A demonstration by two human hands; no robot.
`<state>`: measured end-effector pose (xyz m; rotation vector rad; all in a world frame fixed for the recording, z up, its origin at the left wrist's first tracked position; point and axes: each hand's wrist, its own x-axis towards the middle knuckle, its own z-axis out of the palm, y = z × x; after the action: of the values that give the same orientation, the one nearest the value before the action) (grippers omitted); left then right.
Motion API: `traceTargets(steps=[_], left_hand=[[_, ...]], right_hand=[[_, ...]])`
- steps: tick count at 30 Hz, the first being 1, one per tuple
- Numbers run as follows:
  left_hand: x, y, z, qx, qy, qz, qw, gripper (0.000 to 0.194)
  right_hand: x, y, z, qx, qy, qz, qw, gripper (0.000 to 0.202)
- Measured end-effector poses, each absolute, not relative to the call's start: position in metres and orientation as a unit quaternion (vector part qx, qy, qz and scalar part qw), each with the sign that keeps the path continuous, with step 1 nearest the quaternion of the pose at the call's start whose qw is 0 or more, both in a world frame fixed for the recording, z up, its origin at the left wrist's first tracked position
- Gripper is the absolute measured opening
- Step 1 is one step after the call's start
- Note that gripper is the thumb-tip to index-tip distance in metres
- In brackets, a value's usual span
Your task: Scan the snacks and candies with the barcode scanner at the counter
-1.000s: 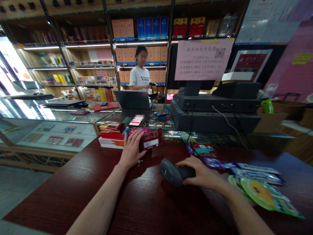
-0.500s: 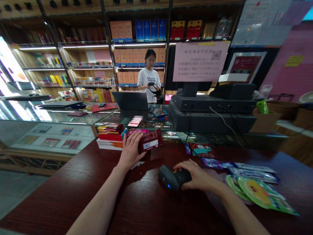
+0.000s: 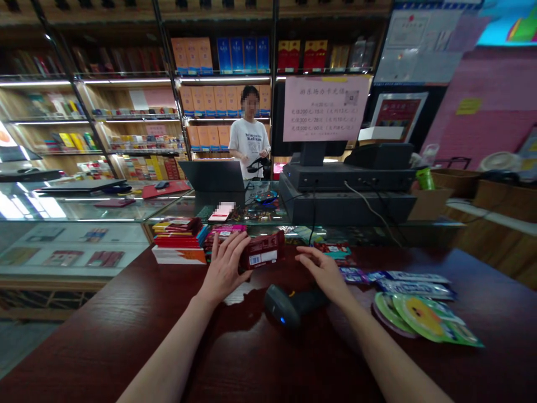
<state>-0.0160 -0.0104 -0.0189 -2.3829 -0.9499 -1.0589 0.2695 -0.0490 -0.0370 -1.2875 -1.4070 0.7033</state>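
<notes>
a barcode scanner (image 3: pixel 282 308) lies on the wooden checkout counter (image 3: pixel 96 341) of a shop, where a monitor (image 3: pixel 278 124) (a pink price notice (image 3: pixel 319 115) fixed to it) and a glass display case (image 3: pixel 75 290) stand before lit shelves (image 3: pixel 226 80) of boxed goods (image 3: pixel 220 102).

Counter: dark red-brown wood grain with a glossy top (image 3: pixel 251 369), spreading under and around both hands.
Scanner: dark grey (image 3: pixel 283 308), lying between the left hand (image 3: pixel 222 268) and right hand (image 3: pixel 329 274), nearer the wearer, blue light lit, handle toward the right hand.
Stack: flat red, yellow and maroon packs (image 3: pixel 178 238) on a white-and-orange box (image 3: pixel 178 256), left of the left hand.
Red-and-teal packet: (image 3: pixel 339 251) just beyond the right hand.
Purple packets: (image 3: pixel 353 275) right of the right hand.
Blue-and-white packets: (image 3: pixel 419 288) farther right.
Green pouches: (image 3: pixel 423 320) overlapping, right of the right forearm.
</notes>
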Motion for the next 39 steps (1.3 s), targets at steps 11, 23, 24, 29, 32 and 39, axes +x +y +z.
traceTargets(steps=[11, 23, 24, 29, 32, 39], left_hand=[[-0.002, -0.014, -0.024, -0.870, -0.302, -0.352, 0.166, 0.073], [-0.003, -0.009, -0.027, -0.848, -0.369, -0.342, 0.167, 0.086], [-0.002, -0.008, -0.028, -0.847, -0.375, -0.339, 0.165, 0.089], [0.003, -0.007, -0.031, -0.845, -0.390, -0.340, 0.135, 0.097], [0.005, -0.009, -0.029, -0.852, -0.388, -0.340, 0.093, 0.098], [0.002, -0.009, -0.026, -0.841, -0.378, -0.386, -0.031, 0.072]], right_hand=[[0.264, -0.040, -0.043, -0.539, -0.587, 0.285, 0.532, 0.031], [0.259, -0.049, -0.032, -0.556, -0.598, 0.245, 0.523, 0.024], [0.258, -0.050, -0.032, -0.556, -0.597, 0.247, 0.523, 0.024], [0.256, -0.051, -0.030, -0.559, -0.589, 0.246, 0.529, 0.025], [0.259, -0.050, -0.030, -0.571, -0.582, 0.245, 0.525, 0.026], [0.263, -0.050, -0.029, -0.588, -0.557, 0.226, 0.542, 0.029]])
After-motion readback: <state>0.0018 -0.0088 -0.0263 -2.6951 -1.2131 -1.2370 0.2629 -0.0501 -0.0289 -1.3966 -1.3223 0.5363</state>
